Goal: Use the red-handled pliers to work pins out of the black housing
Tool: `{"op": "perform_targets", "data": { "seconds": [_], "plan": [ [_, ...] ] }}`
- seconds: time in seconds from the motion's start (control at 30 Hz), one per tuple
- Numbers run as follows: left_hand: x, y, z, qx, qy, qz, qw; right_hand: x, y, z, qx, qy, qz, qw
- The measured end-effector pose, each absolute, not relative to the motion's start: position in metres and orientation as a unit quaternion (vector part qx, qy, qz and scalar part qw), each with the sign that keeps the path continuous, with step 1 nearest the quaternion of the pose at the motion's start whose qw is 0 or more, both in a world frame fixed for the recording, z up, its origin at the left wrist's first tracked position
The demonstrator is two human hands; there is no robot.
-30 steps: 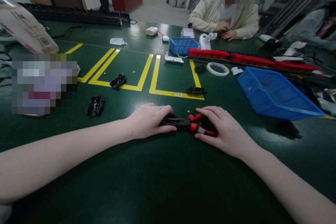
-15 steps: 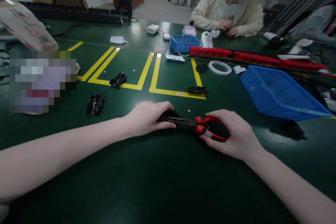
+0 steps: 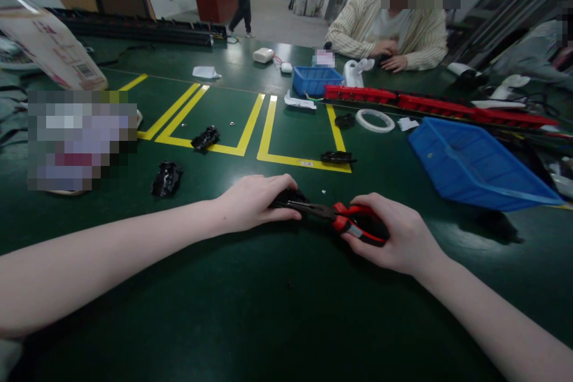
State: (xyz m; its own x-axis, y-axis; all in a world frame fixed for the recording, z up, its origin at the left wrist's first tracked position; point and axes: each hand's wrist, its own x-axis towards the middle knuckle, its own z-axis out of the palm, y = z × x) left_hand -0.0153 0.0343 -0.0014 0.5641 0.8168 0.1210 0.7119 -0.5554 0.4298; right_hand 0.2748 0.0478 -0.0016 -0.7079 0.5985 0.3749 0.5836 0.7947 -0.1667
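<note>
My right hand (image 3: 398,233) is closed around the red and black handles of long-nose pliers (image 3: 342,218). The jaws point left and reach the black plastic part (image 3: 293,194) that my left hand (image 3: 259,203) grips between thumb and fingers. Whether the jaws bite on the part or lie along it, I cannot tell; my left fingers hide much of it. Similar black parts lie on the green table: one (image 3: 166,179) left of my left hand, one (image 3: 205,138) on the yellow tape, and another (image 3: 337,157) beyond the pliers.
A blue bin (image 3: 483,161) stands at the right, with a smaller blue bin (image 3: 317,80) farther back. Beside them are a white tape roll (image 3: 375,121) and a long red strip (image 3: 434,104). A person in a striped shirt (image 3: 358,21) sits across the table (image 3: 268,322).
The view has shifted slightly, so the table things appear a little lower and to the right. Both hands keep their grips. In the background, a standing person has moved right.
</note>
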Motion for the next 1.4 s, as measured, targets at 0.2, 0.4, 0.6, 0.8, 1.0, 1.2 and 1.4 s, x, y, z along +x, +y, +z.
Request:
{"op": "perform_targets", "data": {
  "seconds": [0.2, 0.4, 0.6, 0.8, 1.0, 1.2, 1.4],
  "plan": [
    [-0.014, 0.034, -0.001, 0.865, 0.450, 0.143, 0.170, 0.274, 0.048, -0.005, -0.315, -0.925, 0.018, 0.211],
    [-0.017, 0.037, 0.001, 0.870, 0.437, 0.136, 0.183, 0.276, 0.050, -0.003, -0.308, -0.928, 0.027, 0.209],
    [-0.021, 0.040, 0.003, 0.869, 0.418, 0.139, 0.224, 0.279, 0.053, -0.001, -0.302, -0.930, 0.045, 0.204],
    [-0.022, 0.042, 0.003, 0.866, 0.410, 0.140, 0.251, 0.273, 0.047, -0.002, -0.324, -0.924, 0.069, 0.191],
    [-0.021, 0.042, 0.002, 0.866, 0.415, 0.135, 0.245, 0.269, 0.045, -0.003, -0.340, -0.918, 0.067, 0.193],
    [-0.020, 0.042, 0.002, 0.871, 0.409, 0.138, 0.235, 0.266, 0.045, -0.002, -0.337, -0.917, 0.062, 0.204],
    [-0.021, 0.039, 0.002, 0.863, 0.412, 0.167, 0.239, 0.269, 0.046, -0.004, -0.344, -0.909, 0.066, 0.226]
  ]
}}
